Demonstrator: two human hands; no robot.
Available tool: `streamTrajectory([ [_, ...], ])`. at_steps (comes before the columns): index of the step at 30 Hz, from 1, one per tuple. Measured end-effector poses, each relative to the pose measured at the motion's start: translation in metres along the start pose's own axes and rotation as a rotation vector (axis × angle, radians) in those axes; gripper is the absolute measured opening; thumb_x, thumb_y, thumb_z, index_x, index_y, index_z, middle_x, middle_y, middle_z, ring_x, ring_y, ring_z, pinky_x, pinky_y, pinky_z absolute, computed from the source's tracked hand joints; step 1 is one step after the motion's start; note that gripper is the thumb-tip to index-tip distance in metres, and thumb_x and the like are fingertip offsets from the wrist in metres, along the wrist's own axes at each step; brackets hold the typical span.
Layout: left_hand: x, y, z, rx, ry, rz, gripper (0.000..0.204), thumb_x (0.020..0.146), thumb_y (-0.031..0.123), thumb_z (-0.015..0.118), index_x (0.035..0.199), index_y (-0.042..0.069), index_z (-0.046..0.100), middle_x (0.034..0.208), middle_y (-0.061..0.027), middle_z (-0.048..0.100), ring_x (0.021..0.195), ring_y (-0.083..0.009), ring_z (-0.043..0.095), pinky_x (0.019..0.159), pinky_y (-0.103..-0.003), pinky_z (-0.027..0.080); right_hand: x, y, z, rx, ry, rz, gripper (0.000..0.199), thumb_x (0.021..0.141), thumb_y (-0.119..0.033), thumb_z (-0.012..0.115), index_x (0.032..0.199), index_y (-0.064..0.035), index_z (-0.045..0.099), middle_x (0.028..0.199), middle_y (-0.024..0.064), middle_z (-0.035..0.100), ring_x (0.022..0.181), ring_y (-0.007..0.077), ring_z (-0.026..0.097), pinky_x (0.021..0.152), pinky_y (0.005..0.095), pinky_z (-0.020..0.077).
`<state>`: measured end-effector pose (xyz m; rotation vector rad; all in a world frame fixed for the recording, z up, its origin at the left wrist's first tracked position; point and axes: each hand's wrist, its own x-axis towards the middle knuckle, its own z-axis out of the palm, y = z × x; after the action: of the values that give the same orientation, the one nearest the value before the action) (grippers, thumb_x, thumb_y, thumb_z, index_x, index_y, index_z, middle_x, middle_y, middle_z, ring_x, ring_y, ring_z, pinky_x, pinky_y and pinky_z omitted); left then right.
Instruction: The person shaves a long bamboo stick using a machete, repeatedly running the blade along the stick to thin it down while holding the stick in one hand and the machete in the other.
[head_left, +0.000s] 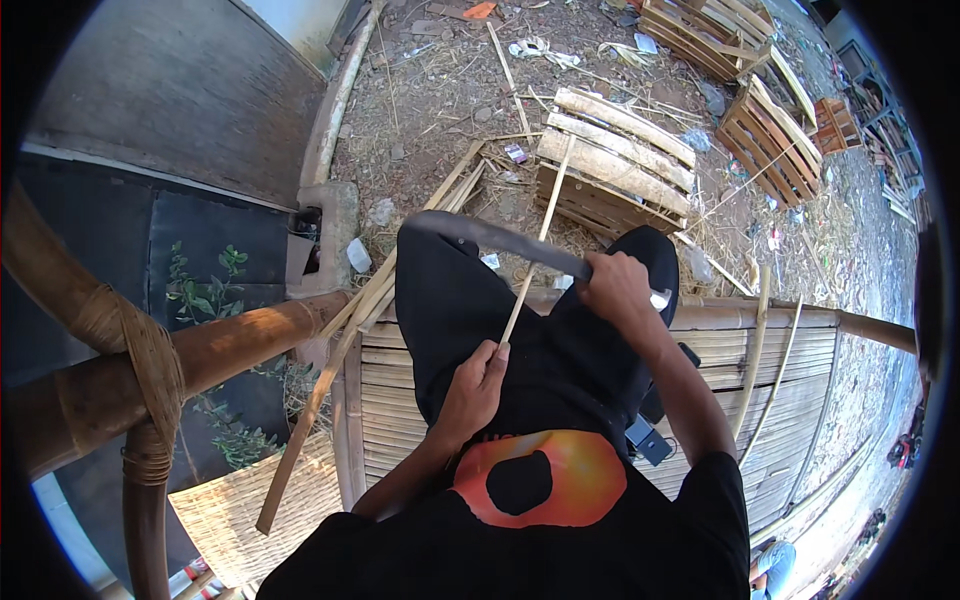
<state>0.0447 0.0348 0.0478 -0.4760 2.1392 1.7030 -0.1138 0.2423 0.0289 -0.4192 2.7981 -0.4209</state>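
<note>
The right grip [617, 285] conceals part of a blurred blade [490, 238], while the near end of a pale stick [553, 200] is hidden inside the left grip [476, 390]. The lower edge crops a bamboo post [148, 530]; clutter [906, 452] at far right is too small to identify.

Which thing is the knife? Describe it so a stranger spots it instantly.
Find the person's black trousers. Above the lap, the right hand grips the knife, which crosses the stick. Unlike the pale, narrow stick, it is dark and broad.
</note>
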Motion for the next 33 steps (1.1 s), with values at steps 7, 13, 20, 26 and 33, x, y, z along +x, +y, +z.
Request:
streamTrajectory([
  [7,0.006,-0.007,0.016,0.012,-0.012,0.051,0.032,0.104,0.028,0.046,0.09,0.0,0.052,0.059,-0.007,0.041,0.052,-0.0127,0.04,0.05,-0.034,0.034,-0.024,-0.026,-0.005,-0.035,-0.141,-0.077,0.023,0.078,-0.026,0.064,0.086,-0.005,0.066,0.077,0.0205,0.068,0.074,0.0388,0.068,0.069,0.0496,0.054],
  [13,0.007,-0.005,0.003,0.036,0.068,0.226,0.028,0.103,0.022,0.05,0.111,-0.001,0.065,0.065,0.0032,0.045,0.057,-0.0047,0.04,0.052,-0.023,0.033,-0.031,-0.036,-0.002,-0.067,-0.203,-0.158,0.024,0.077,-0.026,0.065,0.091,-0.0067,0.065,0.075,0.0191,0.068,0.073,0.0389,0.068,0.067,0.0486,0.0538],
  [20,0.016,0.01,0.0,-0.112,0.1,0.112,0.029,0.1,0.018,0.054,0.124,0.004,0.064,0.066,0.0033,0.046,0.058,-0.0034,0.04,0.053,-0.022,0.035,-0.027,-0.022,-0.003,0.007,-0.128,0.0,0.03,0.075,-0.028,0.07,0.096,-0.0074,0.066,0.077,0.0182,0.068,0.075,0.0379,0.068,0.068,0.048,0.0534],
  [26,0.025,-0.015,0.014,0.001,0.239,0.311,0.02,0.097,0.008,0.057,0.112,0.002,0.067,0.066,0.0038,0.047,0.06,-0.0031,0.041,0.054,-0.022,0.036,-0.051,-0.055,0.003,0.023,-0.223,-0.164,0.035,0.07,-0.028,0.075,0.099,-0.0105,0.066,0.078,0.0183,0.069,0.077,0.0367,0.069,0.069,0.0479,0.0535],
  [33,0.014,-0.002,0.011,0.024,0.179,0.208,0.018,0.096,0.012,0.059,0.106,-0.003,0.065,0.07,-0.0104,0.061,0.055,-0.0107,0.048,0.053,-0.028,0.041,-0.039,-0.037,0.018,0.062,-0.069,-0.133,0.019,0.071,-0.024,0.068,0.086,-0.0135,0.066,0.066,0.0173,0.065,0.066,0.04,0.065,0.064,0.0502,0.0523],
])
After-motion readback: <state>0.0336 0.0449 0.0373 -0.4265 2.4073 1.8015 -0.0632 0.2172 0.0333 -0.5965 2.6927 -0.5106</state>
